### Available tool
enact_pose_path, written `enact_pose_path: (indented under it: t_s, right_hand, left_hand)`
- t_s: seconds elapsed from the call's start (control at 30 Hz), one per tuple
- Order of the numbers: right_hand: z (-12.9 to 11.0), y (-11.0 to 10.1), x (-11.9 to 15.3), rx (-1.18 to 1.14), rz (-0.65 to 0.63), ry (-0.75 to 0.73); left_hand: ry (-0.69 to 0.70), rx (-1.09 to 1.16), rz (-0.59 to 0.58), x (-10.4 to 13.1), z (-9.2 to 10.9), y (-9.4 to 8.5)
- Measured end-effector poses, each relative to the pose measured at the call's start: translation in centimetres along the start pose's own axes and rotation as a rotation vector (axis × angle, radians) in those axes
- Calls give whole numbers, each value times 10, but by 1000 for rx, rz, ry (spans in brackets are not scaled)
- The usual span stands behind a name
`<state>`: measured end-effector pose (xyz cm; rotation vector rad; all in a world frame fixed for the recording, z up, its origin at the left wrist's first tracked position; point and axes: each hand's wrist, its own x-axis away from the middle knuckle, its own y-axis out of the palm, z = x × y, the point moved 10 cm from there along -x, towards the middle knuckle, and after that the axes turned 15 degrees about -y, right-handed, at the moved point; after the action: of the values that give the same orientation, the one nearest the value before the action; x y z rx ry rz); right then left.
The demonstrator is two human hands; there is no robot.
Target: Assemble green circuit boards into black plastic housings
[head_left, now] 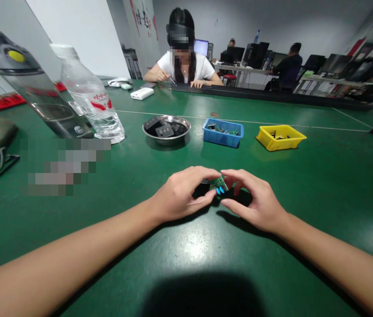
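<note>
A small green circuit board [220,182] with blue components on it is pinched between the thumb and fingers of my left hand [181,193], just above the green table. Part of the board is hidden behind those fingers. Close to its right side, my right hand [259,200] curves with thumb and fingers apart. The right index fingertip comes near the board's top edge; I cannot tell whether it touches. Dark areas inside both hands are too dim to make out.
Beyond my hands stand a steel bowl [166,141] of black cases, a blue bin [222,138] of small boards and a yellow bin [280,143] of small dark parts. A water bottle [90,97] and a grey tumbler [41,88] stand left. Across the table [123,264] sits a person [186,61].
</note>
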<state>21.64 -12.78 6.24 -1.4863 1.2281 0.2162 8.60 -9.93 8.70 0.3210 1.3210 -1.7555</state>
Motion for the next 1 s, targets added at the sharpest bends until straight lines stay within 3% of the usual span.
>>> enact_pose_path:
  t_s: [0.23,0.33,0.57,0.83,1.0]
  right_hand:
    - [4,-3,-10,55,11,-94]
    - [14,-8,-7,69,25,-27]
    - [49,-17,7,27,38,176]
    - [58,-15,12,-52,69,285]
    - [58,-14,13,-77,77,301]
  left_hand:
    - [16,0,-90,-1,-4,8]
    - [2,-31,-182,-6,-15,12]
    - [-244,-168,-425,-7,-61,34]
    - [-411,-89,-443,-6,-81,33]
    - [-411,-119,-473,-6,-83,36]
